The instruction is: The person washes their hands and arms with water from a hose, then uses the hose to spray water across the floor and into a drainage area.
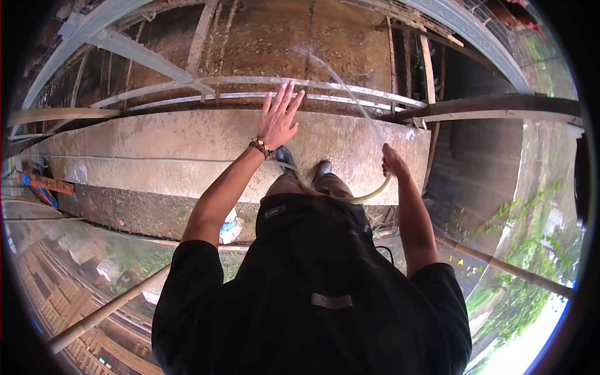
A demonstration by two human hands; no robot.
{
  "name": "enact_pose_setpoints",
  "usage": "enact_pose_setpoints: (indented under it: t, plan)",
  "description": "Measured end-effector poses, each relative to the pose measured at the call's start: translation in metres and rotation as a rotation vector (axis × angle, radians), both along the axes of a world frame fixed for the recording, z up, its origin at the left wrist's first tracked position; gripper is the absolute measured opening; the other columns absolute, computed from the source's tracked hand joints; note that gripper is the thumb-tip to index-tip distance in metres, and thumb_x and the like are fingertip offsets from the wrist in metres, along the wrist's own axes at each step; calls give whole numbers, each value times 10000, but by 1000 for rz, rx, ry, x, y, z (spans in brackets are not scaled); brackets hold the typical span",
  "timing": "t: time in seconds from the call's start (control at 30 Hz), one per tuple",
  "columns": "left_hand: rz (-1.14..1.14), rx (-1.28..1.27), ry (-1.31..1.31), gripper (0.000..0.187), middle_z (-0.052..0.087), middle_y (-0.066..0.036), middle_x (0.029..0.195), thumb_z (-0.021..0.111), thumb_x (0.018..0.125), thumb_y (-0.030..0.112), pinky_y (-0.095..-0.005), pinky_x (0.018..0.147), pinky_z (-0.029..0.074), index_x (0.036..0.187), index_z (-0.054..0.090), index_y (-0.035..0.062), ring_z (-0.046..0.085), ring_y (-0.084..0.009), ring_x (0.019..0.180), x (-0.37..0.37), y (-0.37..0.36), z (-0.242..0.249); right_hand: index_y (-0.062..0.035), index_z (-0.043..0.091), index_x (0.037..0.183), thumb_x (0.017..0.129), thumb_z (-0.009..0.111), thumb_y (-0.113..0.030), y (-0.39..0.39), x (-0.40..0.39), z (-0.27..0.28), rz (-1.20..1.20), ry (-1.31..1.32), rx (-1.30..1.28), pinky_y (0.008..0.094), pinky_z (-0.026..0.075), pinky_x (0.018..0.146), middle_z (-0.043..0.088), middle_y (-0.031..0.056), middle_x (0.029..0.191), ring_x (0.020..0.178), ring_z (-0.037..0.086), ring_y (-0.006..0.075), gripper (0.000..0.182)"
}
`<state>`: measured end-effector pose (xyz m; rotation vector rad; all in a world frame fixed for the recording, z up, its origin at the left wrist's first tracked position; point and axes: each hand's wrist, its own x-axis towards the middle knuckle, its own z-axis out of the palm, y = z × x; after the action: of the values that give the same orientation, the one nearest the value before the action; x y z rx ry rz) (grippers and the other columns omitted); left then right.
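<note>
My right hand (393,161) is wrapped round the end of a pale yellow-green hose (369,196). From there a jet of water (353,95) shoots forward over the rails and splashes on the wet brown ground (262,47) beyond. The hose loops down past my legs and runs off to the left along the walkway. My left hand (279,117) is stretched out in front of me, palm down, fingers spread, with nothing in it. In this view its fingertips overlap the pale rail (319,84). A beaded bracelet (261,147) circles the left wrist.
I stand in dark boots (323,167) on a concrete walkway (150,140). Pale metal beams and a wooden post (428,69) frame the pen ahead. A bamboo pole (112,310) crosses behind on the left. A white and blue sack-like thing (230,228) lies by my left side.
</note>
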<state>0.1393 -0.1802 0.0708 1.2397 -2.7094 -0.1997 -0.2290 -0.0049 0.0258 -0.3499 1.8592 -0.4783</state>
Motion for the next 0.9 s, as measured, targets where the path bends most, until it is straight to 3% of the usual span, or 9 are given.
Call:
enact_pose_setpoints:
  t: [0.1, 0.2, 0.37, 0.43, 0.5, 0.57, 0.6, 0.8, 0.9]
  plan:
    - [-36, -8, -21, 912, 162, -127, 1575, 688, 754, 362, -478, 1168, 141, 1511, 216, 174, 140, -283, 1458, -14, 13, -2, -62, 415, 751, 869, 455, -519, 25, -7, -14, -74, -52, -8, 354, 390, 395, 388, 54, 547, 416, 417, 185, 473]
    - [-107, 151, 20, 822, 263, -152, 1533, 679, 748, 323, -495, 1172, 119, 1466, 322, 145, 169, -307, 1446, -22, 32, -37, -74, 419, 776, 882, 459, -522, 59, -19, -34, -110, -104, -93, 342, 389, 390, 387, 50, 557, 412, 409, 173, 462]
    - [-208, 327, -249, 714, 394, -180, 1453, 659, 742, 329, -544, 1165, 77, 1387, 443, 115, 225, -332, 1424, -12, 92, -106, -99, 397, 770, 891, 444, -483, 116, -42, -57, -277, -217, -101, 316, 365, 367, 368, 37, 561, 402, 383, 148, 405]
    - [-127, 518, -466, 706, 411, -176, 1442, 652, 744, 367, -565, 1157, 73, 1378, 459, 124, 230, -343, 1421, -7, 121, -119, -110, 415, 734, 892, 420, -588, 153, -56, -67, -280, -140, -48, 392, 378, 368, 366, 43, 510, 383, 387, 203, 504]
    - [30, 650, -479, 667, 428, -165, 1432, 650, 749, 391, -583, 1149, 85, 1342, 494, 128, 226, -353, 1420, 11, 140, -151, -100, 407, 730, 896, 421, -570, 173, -61, -61, -329, -144, -70, 377, 374, 369, 353, 46, 512, 389, 390, 201, 499]
    - [172, 754, -541, 644, 455, -161, 1410, 652, 750, 406, -582, 1147, 110, 1312, 510, 125, 235, -357, 1413, 14, 148, -146, -105, 399, 718, 896, 421, -562, 191, -67, -58, -369, -155, -107, 363, 365, 372, 352, 44, 514, 390, 388, 194, 491]
    - [187, 749, -532, 633, 466, -162, 1398, 653, 749, 404, -579, 1145, 122, 1298, 516, 120, 242, -358, 1409, 18, 153, -146, -102, 379, 712, 885, 448, -576, 197, -73, -56, -416, -208, -32, 321, 385, 394, 349, 30, 539, 408, 380, 145, 510]
    - [231, 675, -379, 545, 533, -169, 1300, 655, 744, 308, -548, 1120, 221, 1242, 538, 117, 304, -361, 1368, 7, 174, -150, -107, 383, 683, 881, 443, -593, 224, -79, -60, -494, -180, -47, 316, 351, 400, 336, 15, 523, 406, 362, 156, 528]
    - [101, 682, -198, 526, 522, -157, 1310, 665, 729, 251, -544, 1106, 247, 1234, 561, 145, 321, -353, 1359, -17, 197, -165, -107, 387, 671, 879, 438, -578, 228, -85, -58, -495, -193, -7, 317, 324, 398, 325, 15, 516, 403, 346, 157, 517]
